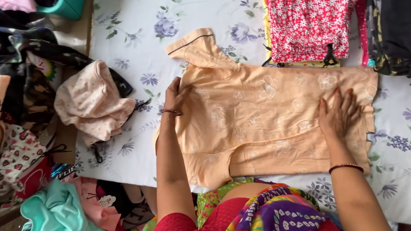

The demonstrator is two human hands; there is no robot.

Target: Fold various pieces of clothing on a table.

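Observation:
A peach short-sleeved top (262,119) with a faint flower print lies spread flat across a bed covered by a white sheet with blue flowers (129,16). My left hand (175,97) rests on the top's shoulder edge near one sleeve, fingers curled over the cloth. My right hand (337,113) presses flat, fingers apart, on the top's lower part near the hem. A bangle sits on each wrist.
A folded red floral garment (309,10) and a stack of dark clothes (406,18) lie at the bed's far right. A crumpled pale pink garment (93,102) sits at the bed's left edge. A heap of mixed clothes (5,101), including a mint green piece (59,222), lies beside the bed.

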